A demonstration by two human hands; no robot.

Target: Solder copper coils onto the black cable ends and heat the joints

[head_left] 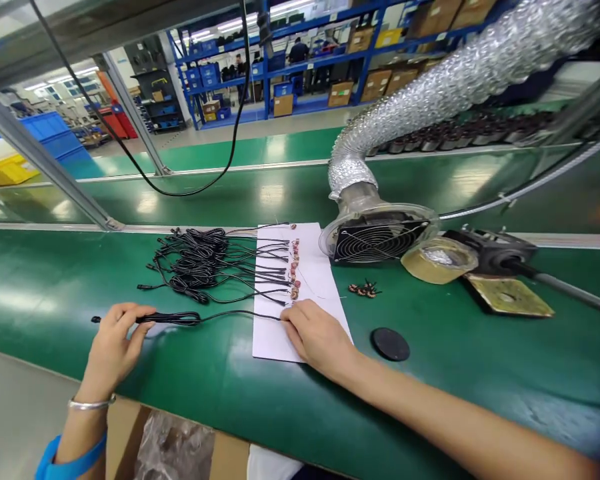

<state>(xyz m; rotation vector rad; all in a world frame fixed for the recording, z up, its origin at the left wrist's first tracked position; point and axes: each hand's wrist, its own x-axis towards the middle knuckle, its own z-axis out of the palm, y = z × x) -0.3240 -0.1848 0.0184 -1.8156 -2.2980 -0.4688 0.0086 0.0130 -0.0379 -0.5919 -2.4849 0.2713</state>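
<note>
My left hand [114, 337] pinches the bundled part of a black cable [170, 319] lying on the green bench. My right hand [316, 333] rests on a white sheet [316, 273], fingers curled and pressed on the same cable's thin wire end. A row of small copper coils [295, 270] lies on the sheet, each joined to a black cable. Those cables lie in a heap [200, 263] left of the sheet.
A fume extractor fan [375, 237] with a silver hose [460, 73] stands behind the sheet. Beside it are a tape roll [437, 259], a soldering iron stand [500, 257], loose coils [364, 289] and a black disc [390, 344]. A cardboard box [180, 443] sits below the bench edge.
</note>
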